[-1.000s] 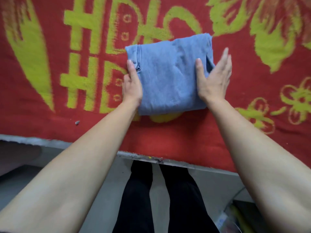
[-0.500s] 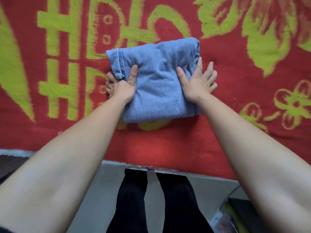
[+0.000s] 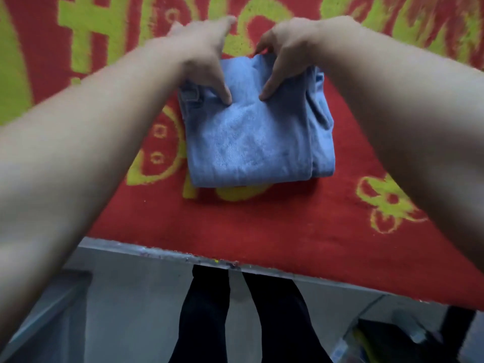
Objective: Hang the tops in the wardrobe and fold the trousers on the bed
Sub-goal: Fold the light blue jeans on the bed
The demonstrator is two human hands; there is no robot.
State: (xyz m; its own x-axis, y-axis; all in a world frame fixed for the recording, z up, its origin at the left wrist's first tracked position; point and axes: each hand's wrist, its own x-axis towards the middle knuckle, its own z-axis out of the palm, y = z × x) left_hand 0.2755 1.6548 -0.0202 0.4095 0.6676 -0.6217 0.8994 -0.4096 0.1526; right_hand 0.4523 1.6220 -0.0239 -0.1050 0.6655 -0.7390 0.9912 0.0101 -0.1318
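Note:
A pair of light blue denim trousers (image 3: 256,137) lies folded into a thick square on the red bed cover with yellow-green patterns (image 3: 262,226). My left hand (image 3: 201,56) rests on the far left part of the bundle, thumb pressing down on top and fingers reaching past the far edge. My right hand (image 3: 285,53) grips the far edge of the bundle, thumb on top and fingers curled over it. Both forearms cross the frame from the lower corners. The picture is blurred by motion.
The bed's near edge (image 3: 209,260) runs across the lower frame. Below it are a grey floor and my legs in black trousers (image 3: 235,318). A dark bin or bag with items (image 3: 387,341) sits at the lower right, and a grey object (image 3: 52,305) at the lower left.
Both hands have moved from the bundle's sides to its far edge, thumbs now on top. The view has tilted, so the trousers appear nearer the bed's edge.

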